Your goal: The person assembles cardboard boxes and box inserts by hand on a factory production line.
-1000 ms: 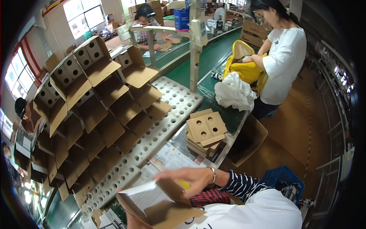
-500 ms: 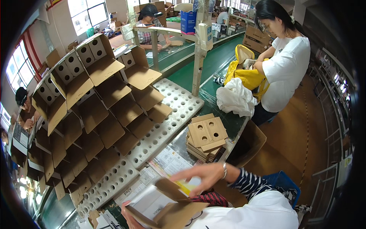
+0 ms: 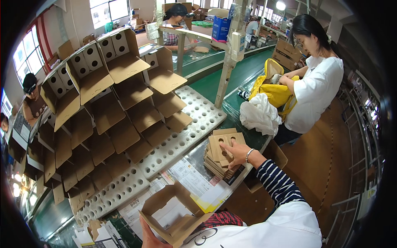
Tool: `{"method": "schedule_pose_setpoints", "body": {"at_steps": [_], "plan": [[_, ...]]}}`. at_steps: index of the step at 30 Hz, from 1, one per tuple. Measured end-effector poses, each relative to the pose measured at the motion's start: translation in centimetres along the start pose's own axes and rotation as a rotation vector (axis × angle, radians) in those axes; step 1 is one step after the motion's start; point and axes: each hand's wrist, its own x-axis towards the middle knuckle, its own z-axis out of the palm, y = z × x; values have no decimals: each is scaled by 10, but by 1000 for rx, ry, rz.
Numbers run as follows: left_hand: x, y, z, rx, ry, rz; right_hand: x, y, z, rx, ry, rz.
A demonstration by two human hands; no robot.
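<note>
Resting on a stack of flat cardboard inserts point(image 3: 220, 155), the right hand point(image 3: 236, 153) lies palm down with fingers spread over the top sheet, which has round holes punched in it; the fingers press on the sheet, and I cannot tell whether they have closed around its edge. The stack sits at the right edge of the tabletop point(image 3: 194, 157), just beside printed paper sheets point(image 3: 194, 182) that lie flat toward the person. A bracelet circles the right wrist, above a striped sleeve point(image 3: 278, 184).

The left hand point(image 3: 149, 235) is low in the view, clamped on the underside of an open box point(image 3: 175, 215), fingers wrapped on its lower edge. The box is tilted, its flaps standing up, held near the person's chest and well apart from the stack.

To the left, a white perforated board point(image 3: 182, 136) runs across the tabletop, and many folded cartons point(image 3: 107, 107) stand on it in rows with flaps open.

Beyond the stack, a white cloth point(image 3: 260, 118) lies on a green belt point(image 3: 244, 74), touching a yellow bag point(image 3: 275, 89) that another person in a white shirt point(image 3: 316, 93) handles with both arms. An upright post point(image 3: 227, 66) rises between the board and the belt.
</note>
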Motion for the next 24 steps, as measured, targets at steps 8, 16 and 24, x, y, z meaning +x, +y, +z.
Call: {"method": "schedule_pose_setpoints", "body": {"at_steps": [8, 16, 24], "plan": [[-37, -21, 2, -135, -47, -118, -16, -25, -36, -1, 134, 43], [-14, 1, -4, -77, -83, -203, -63, -105, -110, 173, 660, -217], [-16, 14, 1, 93, -98, 47, -83, -210, -146, -184, 198, -762]]}}
